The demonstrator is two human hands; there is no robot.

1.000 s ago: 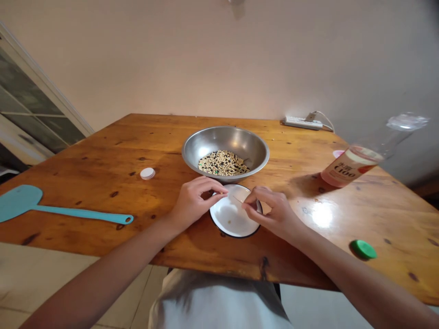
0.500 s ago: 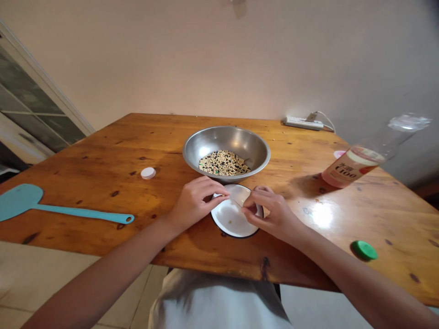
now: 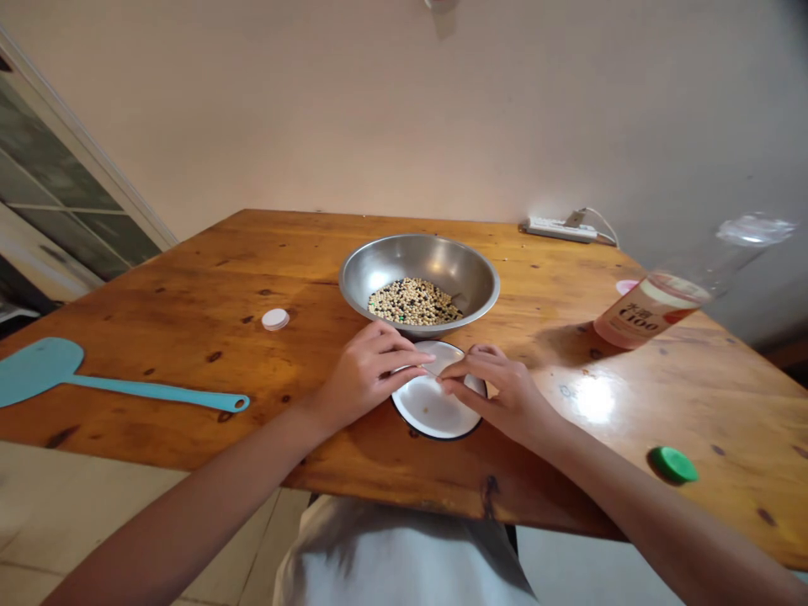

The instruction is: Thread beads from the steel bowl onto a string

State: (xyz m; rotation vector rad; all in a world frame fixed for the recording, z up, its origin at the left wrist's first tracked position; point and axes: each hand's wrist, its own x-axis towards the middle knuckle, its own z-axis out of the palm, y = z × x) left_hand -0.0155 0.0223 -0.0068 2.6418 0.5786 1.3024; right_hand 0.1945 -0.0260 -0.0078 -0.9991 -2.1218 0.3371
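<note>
Left hand [image 3: 369, 374]: thumb and fingers nearly together, whether gripping I cannot tell; | thin needle-like rod [image 3: 431, 371]: between the hands, above white dark-rimmed dish [image 3: 445, 417]; | right hand [image 3: 500, 385]: pinching rod; a slipping pinch could jab the left fingertips

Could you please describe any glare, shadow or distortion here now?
Head view: glare whitens part of the wooden table right of the plate; head view, right side: the bottle looks slanted and stretched, probably lens distortion, its shadow falling left; head view, centre: the thin item between left hand and right hand is too fine to identify.
</note>
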